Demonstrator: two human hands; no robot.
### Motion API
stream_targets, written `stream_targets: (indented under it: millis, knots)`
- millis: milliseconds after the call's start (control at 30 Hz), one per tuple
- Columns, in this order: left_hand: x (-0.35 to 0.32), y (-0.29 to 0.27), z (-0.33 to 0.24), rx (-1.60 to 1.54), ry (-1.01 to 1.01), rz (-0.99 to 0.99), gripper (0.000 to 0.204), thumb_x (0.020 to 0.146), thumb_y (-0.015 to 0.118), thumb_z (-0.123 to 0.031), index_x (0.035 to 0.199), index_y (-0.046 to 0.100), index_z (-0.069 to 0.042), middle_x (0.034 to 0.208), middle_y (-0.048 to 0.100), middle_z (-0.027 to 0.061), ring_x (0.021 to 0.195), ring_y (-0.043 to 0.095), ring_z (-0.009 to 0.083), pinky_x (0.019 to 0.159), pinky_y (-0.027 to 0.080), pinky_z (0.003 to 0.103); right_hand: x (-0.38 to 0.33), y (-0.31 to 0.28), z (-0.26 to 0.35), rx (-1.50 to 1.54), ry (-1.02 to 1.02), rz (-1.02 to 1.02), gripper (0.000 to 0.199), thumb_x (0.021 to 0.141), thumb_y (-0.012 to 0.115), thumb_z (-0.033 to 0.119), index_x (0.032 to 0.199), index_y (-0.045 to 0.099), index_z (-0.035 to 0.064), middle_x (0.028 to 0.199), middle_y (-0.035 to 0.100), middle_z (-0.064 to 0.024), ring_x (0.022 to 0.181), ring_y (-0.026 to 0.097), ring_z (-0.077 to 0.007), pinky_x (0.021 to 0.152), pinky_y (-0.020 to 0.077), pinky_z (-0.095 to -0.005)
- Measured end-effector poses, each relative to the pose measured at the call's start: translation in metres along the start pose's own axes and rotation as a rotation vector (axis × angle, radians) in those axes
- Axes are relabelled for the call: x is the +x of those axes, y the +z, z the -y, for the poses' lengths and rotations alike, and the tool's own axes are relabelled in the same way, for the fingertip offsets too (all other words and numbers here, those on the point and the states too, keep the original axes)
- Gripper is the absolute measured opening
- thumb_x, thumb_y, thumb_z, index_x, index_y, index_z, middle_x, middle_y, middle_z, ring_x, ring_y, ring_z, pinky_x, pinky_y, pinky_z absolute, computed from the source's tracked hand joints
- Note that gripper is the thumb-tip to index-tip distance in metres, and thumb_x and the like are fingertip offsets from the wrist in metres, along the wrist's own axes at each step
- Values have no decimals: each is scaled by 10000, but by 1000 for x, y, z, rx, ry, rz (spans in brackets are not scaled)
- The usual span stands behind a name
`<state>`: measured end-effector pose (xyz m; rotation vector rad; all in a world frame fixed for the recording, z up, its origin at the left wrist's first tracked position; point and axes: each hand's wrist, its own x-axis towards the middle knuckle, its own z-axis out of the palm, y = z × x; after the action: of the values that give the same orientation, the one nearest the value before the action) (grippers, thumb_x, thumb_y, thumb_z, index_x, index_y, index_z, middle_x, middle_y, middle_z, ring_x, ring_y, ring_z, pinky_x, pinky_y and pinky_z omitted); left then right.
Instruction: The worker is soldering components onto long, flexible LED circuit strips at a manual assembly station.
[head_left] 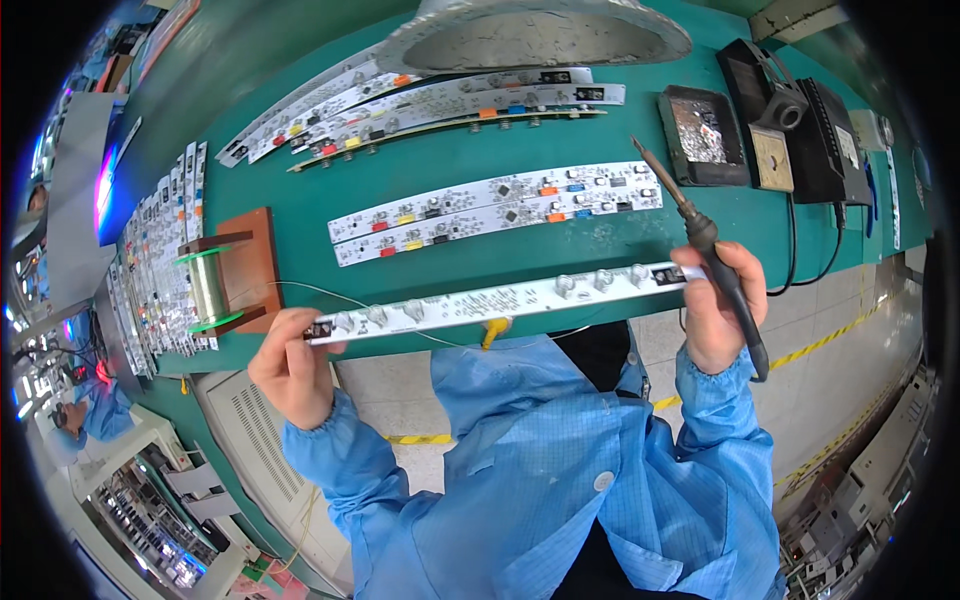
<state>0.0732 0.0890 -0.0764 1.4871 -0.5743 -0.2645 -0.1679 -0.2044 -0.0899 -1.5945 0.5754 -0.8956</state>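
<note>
A long white circuit board strip [500,303] with round clear parts along it is held level above the table's near edge. My left hand [292,368] pinches its left end. At the other end, my right hand [712,325] grips the strip and also has a soldering iron [704,232] between thumb and fingers. The iron's tip points up and away, its cord end down. A thin wire [340,296] runs from the solder spool [208,286] and passes behind the strip. Just beyond lie two circuit boards [480,215] side by side, with coloured parts upward.
More board strips [440,115] lie at the back, below a metal hood [540,40]. Many stand at the left [160,250] near the spool's brown stand [255,265]. A black tray of solder scraps [705,130], iron holder [768,110] and black box [828,140] occupy the right back.
</note>
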Motion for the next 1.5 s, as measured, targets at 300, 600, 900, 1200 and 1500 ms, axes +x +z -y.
stream_targets:
  millis: [300,600,900,1200,1500]
  knots:
    - [-14,-40,-62,15,-39,-168,291,992,428,-232,872,505,22,488,513,75,332,431,96,314,337,213,4,12,9,120,-75,76,430,946,519,351,1232,452,37,1014,614,-242,618,604,-194,532,490,-264]
    - [143,-146,-100,117,-180,-497,166,973,502,-210,920,561,-64,679,552,-23,482,439,23,417,337,154,15,-10,-11,21,-51,-48,420,935,543,288,1241,459,11,1043,622,-225,660,584,-163,661,474,-286]
    - [279,23,-2,-61,-462,-178,402,952,395,-75,1281,334,147,1169,517,299,1083,566,381,916,509,429,15,0,-16,-73,-64,-44,387,907,586,168,1236,468,3,1080,616,-217,899,608,-197,829,479,-319]
    - [87,34,-26,1050,141,-182,142,857,616,-156,863,653,-19,831,641,93,672,603,182,584,472,305,21,8,-15,-431,-187,92,460,832,626,-5,1255,446,-20,1199,565,-245,1154,545,-294,996,398,-376]
    - [29,48,-5,1026,7,22,102,818,643,-103,785,627,-8,739,609,114,644,608,269,562,468,332,7,3,-10,-473,-158,104,466,846,607,-13,1276,428,-18,1226,551,-241,1125,565,-292,986,418,-389]
